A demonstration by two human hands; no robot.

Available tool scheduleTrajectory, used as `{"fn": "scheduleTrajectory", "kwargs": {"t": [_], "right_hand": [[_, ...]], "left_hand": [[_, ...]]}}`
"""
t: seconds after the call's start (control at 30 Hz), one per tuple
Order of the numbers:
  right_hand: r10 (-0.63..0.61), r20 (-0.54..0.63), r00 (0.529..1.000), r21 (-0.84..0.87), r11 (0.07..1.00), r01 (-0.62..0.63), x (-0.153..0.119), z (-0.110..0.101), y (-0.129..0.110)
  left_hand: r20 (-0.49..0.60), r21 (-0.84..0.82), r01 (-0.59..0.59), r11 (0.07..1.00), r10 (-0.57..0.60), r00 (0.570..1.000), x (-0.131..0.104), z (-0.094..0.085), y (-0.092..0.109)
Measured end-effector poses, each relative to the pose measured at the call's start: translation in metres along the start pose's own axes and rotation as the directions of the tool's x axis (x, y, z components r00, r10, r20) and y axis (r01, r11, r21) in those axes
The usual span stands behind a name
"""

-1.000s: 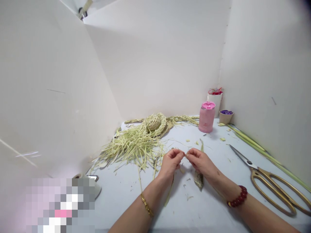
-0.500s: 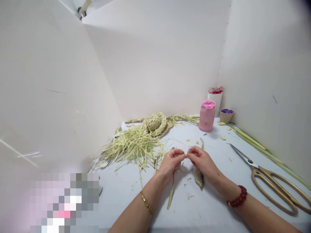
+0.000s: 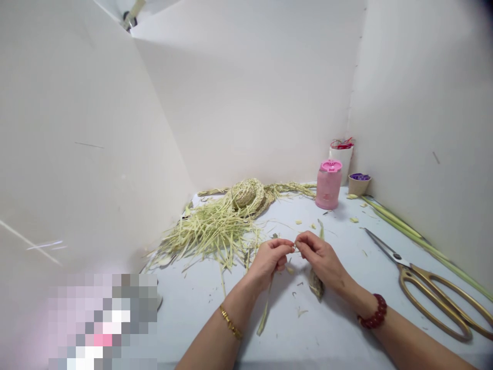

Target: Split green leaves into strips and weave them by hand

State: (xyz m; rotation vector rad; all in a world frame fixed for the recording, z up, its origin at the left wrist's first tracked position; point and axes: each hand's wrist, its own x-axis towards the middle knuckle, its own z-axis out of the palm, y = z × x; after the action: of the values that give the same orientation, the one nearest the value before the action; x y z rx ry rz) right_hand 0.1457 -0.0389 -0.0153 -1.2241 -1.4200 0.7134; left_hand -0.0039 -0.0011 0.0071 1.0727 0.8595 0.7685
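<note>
Over the table's middle my two hands meet fingertip to fingertip. My left hand (image 3: 271, 259) is closed in a pinch, and a narrow plant strip (image 3: 264, 313) hangs down from beneath it toward the front. My right hand (image 3: 318, 257) is also closed, thumb and forefinger pinching at the same spot. What passes between the fingertips is tiny; it looks like the end of a plant strip. Partly hidden under my right hand lies a grey-brown, dried-looking piece (image 3: 316, 288), and a thin green stalk (image 3: 321, 229) shows just beyond that hand.
A pile of shredded green straw (image 3: 215, 231) and a coiled braid (image 3: 246, 195) lie at back left. A pink bottle (image 3: 328, 187), a white cup (image 3: 344, 154) and a small cup of purple pieces (image 3: 359, 185) stand at back right. Large scissors (image 3: 418, 277) and long green stalks (image 3: 416, 236) lie right.
My hands have shifted slightly while staying in their pinch. The lower end of the hanging strip has swung a little to the left.
</note>
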Motion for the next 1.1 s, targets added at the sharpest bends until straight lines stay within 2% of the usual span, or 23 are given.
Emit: {"fn": "scheduleTrajectory", "kwargs": {"t": [0.13, 0.3, 0.4, 0.6, 0.77, 0.87, 1.1], "right_hand": [[-0.045, -0.024, 0.999, -0.09, 0.995, 0.042, -0.001, 0.001, 0.0], [-0.038, 0.068, 0.997, -0.082, 0.996, 0.044, 0.002, 0.0, 0.006], [-0.021, 0.116, 0.993, -0.059, 0.998, 0.028, 0.004, 0.0, 0.01], [0.068, 0.047, 0.997, -0.017, 0.998, -0.068, 0.004, 0.0, 0.013], [0.054, 0.104, 0.993, -0.051, 0.997, -0.049, 0.003, -0.001, 0.008], [0.033, 0.093, 0.995, -0.069, 0.997, -0.027, 0.002, -0.002, 0.002], [-0.045, 0.021, 0.999, -0.159, 0.986, 0.048, 0.0, 0.002, 0.0]], "left_hand": [[0.031, 0.123, -0.013, 0.992, 0.01, 0.999, -0.001, 0.001, -0.001], [0.023, 0.325, -0.12, 0.938, 0.119, 0.993, 0.005, -0.002, -0.01], [0.011, 0.39, -0.175, 0.904, 0.185, 0.983, 0.008, -0.003, -0.014], [-0.016, 0.261, -0.235, 0.936, 0.247, 0.969, 0.007, -0.002, -0.012], [0.049, 0.213, -0.245, 0.946, 0.24, 0.97, 0.004, -0.001, -0.007], [0.072, 0.231, -0.245, 0.942, 0.235, 0.969, 0.003, 0.001, -0.008], [-0.053, 0.276, -0.248, 0.929, 0.272, 0.961, 0.005, 0.002, -0.008]]}}
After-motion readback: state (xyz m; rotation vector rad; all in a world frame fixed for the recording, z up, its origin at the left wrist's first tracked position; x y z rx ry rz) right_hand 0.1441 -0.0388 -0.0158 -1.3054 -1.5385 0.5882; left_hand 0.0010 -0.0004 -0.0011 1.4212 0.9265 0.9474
